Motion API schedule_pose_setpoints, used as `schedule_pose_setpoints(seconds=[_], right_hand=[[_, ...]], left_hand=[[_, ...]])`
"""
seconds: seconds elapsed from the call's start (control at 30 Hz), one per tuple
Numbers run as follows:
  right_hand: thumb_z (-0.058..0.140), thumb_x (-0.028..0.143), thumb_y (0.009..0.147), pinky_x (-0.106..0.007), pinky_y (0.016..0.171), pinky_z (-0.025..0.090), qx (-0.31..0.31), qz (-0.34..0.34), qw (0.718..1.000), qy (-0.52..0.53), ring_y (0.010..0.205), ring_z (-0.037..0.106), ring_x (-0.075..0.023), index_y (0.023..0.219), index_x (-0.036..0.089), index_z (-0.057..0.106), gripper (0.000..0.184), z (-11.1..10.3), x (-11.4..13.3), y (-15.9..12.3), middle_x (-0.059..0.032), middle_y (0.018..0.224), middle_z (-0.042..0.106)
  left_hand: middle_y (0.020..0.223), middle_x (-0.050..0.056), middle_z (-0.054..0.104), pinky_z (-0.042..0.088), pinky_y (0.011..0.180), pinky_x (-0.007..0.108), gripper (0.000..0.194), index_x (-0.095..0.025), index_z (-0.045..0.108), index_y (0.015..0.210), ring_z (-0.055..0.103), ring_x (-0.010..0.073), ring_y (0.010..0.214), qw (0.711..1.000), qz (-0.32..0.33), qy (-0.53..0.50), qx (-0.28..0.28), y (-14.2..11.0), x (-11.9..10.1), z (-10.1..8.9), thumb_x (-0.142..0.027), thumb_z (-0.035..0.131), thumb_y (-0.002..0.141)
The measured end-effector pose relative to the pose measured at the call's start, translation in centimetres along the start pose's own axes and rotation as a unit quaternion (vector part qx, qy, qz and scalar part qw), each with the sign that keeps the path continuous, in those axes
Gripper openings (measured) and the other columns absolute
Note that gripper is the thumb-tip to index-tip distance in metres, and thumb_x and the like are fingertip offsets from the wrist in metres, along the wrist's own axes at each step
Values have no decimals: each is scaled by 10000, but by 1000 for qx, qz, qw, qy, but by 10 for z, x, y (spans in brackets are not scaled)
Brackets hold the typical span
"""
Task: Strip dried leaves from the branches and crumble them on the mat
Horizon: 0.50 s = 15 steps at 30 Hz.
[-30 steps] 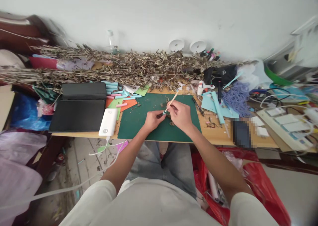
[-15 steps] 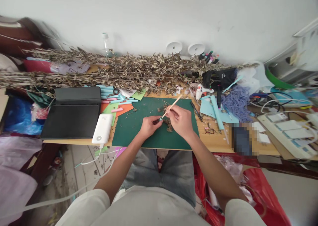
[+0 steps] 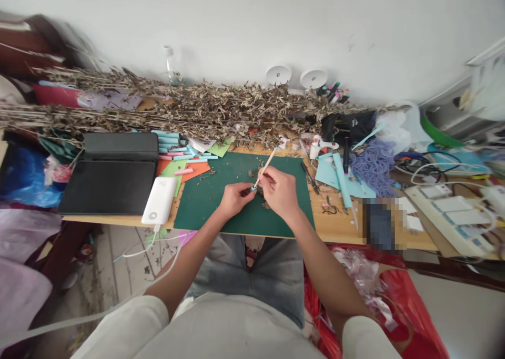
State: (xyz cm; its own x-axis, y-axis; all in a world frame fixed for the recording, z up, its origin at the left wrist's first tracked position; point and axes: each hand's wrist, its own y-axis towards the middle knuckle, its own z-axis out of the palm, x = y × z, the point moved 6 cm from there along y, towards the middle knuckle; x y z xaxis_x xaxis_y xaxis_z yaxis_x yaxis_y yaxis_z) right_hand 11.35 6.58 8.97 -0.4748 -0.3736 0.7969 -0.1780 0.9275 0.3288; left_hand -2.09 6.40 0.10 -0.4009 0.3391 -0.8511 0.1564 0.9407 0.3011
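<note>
Over the dark green cutting mat (image 3: 213, 204) my two hands meet. My right hand (image 3: 278, 192) is closed round a thin wooden stick (image 3: 266, 165) that slants up and away to the right. My left hand (image 3: 233, 198) pinches a small light-blue piece (image 3: 253, 187) at the stick's lower end. Dry leaf crumbs (image 3: 263, 205) lie on the mat beside my right hand.
A pile of dried leafy branches (image 3: 189, 106) runs along the back of the desk. A black case (image 3: 112, 172) and a white power bank (image 3: 158, 201) lie left of the mat. Coloured paper rolls (image 3: 177, 149), a glue gun (image 3: 321, 146), purple cord (image 3: 374, 162) and a power strip (image 3: 453, 212) crowd the rest.
Both hands have stayed together over the mat. The stick's far end has swung slightly, from pointing far right to more upright. The view shifted a little.
</note>
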Motion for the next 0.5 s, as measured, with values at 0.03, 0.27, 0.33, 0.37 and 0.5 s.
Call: schedule_pose_setpoints(seconds=[0.03,0.27,0.33,0.37,0.5], right_hand=[[499,292,898,-300,661,577,-6,-1,1000,-3,698,686,-199,883,239,619,132,0,1,0,-36,781,676],[479,297,910,-311,694,570,-19,-11,999,-33,750,685,-214,895,242,635,166,0,1,-5,-52,811,679],[477,289,909,-317,706,571,-18,-16,999,-37,763,685,-218,892,237,639,171,0,1,-6,-58,826,684],[478,289,909,-321,710,572,-19,-18,999,-36,769,686,-221,893,238,641,172,0,1,-7,-60,835,688],[479,298,912,-326,725,576,-29,-25,999,-34,799,688,-224,912,244,643,172,0,1,-9,-64,876,698]], left_hand=[[661,14,687,438,557,197,197,-150,749,943,562,103,547,1000,-1,-3,-1,0,0,0,-260,648,815],[671,20,688,445,561,205,207,-154,751,955,564,109,559,1000,-2,-11,-1,0,3,2,-272,646,822],[666,19,686,442,558,203,211,-155,751,962,563,108,555,1000,0,-12,-1,0,4,2,-274,648,821],[666,19,687,441,559,202,210,-156,751,961,564,107,556,1000,2,-12,-1,0,4,2,-274,649,822],[677,20,691,444,566,203,201,-157,752,953,572,108,567,1000,6,-12,-2,0,3,1,-273,645,827]])
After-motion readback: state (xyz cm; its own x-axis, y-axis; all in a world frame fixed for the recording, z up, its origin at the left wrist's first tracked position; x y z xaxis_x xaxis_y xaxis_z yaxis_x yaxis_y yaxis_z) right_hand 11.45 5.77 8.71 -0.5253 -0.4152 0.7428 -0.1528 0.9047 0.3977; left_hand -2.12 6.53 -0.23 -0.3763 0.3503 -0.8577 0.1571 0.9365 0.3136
